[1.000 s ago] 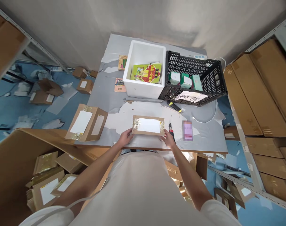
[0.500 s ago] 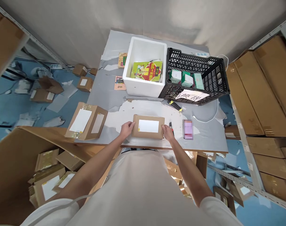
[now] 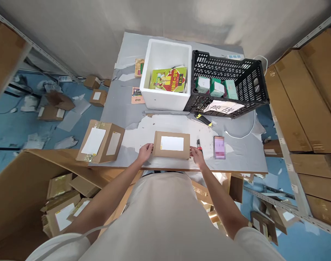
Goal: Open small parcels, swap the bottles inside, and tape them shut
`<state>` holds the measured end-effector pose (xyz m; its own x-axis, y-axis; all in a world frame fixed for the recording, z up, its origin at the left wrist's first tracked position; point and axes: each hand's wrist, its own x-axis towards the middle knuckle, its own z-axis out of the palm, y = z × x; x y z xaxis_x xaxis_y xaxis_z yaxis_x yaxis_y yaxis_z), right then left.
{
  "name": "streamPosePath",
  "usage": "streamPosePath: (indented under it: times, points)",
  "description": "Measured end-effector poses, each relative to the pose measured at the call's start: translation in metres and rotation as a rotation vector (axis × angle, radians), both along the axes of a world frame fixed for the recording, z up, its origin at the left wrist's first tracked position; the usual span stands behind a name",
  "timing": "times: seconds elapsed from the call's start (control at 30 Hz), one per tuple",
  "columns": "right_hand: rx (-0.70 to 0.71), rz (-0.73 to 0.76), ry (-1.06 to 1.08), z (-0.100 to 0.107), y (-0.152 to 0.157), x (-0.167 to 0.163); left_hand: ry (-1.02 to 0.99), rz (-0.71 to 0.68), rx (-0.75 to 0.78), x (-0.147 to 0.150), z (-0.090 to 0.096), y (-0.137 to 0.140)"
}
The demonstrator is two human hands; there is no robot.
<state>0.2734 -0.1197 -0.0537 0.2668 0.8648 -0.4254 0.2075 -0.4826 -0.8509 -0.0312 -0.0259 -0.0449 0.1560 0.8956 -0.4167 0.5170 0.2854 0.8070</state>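
Observation:
A flat cardboard box (image 3: 158,152) with a white label (image 3: 172,143) on its upper face lies before me at the table's front. My left hand (image 3: 145,152) grips its left edge, fingers closed against the side. At the opposite end, my right hand (image 3: 197,156) has its fingers on the right edge; the fingertips are partly hidden by the box. Just beyond the right hand lies a small cutter with a red part (image 3: 199,145). Farther right is a phone (image 3: 219,148) with a blurred pink screen.
A taped carton (image 3: 118,139) stands left on the table (image 3: 122,116). Behind are a white foam bin (image 3: 165,99) holding books, a black crate (image 3: 252,98) with green boxes, and a yellow-black knife (image 3: 204,120). A large carton (image 3: 15,195) full of parcels stands at lower left.
The box stays nearly in place between both hands. My fingers have shifted from over its edges to lower along its sides. The view has moved slightly.

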Motion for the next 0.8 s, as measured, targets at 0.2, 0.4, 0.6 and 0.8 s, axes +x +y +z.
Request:
streamPosePath:
  times: [0.2,0.4,0.6,0.8]
  points:
    - [-0.001,0.095,0.007,-0.002,-0.024,-0.004,-0.121,-0.111,-0.064,-0.02,-0.014,-0.022]
    - [-0.053,0.16,0.046,0.002,-0.019,-0.017,-0.231,-0.173,-0.089,-0.015,-0.021,-0.028]
    - [0.012,0.174,-0.048,0.025,-0.011,-0.013,-0.144,-0.146,-0.001,-0.014,0.002,-0.019]
    - [0.077,0.223,-0.36,0.049,0.023,-0.009,0.109,-0.095,0.162,-0.001,0.034,0.007]
